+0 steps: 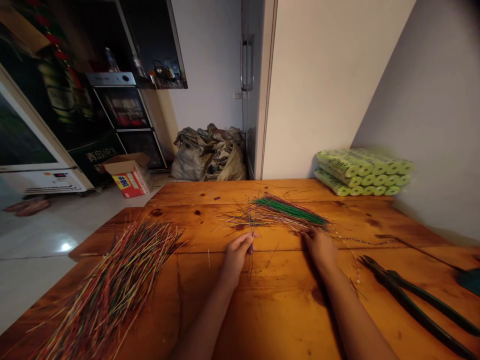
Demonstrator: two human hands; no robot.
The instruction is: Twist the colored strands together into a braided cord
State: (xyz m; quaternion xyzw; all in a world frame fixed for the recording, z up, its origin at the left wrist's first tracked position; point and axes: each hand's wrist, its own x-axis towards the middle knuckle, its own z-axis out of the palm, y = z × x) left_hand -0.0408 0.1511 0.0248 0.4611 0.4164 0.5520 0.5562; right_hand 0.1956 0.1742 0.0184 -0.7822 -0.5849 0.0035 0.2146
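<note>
My left hand (237,251) pinches a few thin dark wires (250,220) between thumb and fingertips, holding them roughly upright just above the table. My right hand (321,246) has its fingers bent together at the near edge of a sorted pile of thin wires (273,216); what the fingertips grip, if anything, is hidden. Across the top of that pile lies a green bundle of wires (290,209). A larger, loose heap of mixed red, yellow, green and dark wires (120,280) spreads over the table's left side.
Large pliers (397,280) with dark handles lie on the wooden table (270,310) at right, near a thin rod with a dark green end (470,281). Stacked yellow-green rolls (363,172) stand against the wall. Sacks (210,152) and a cardboard box (131,179) sit on the floor beyond.
</note>
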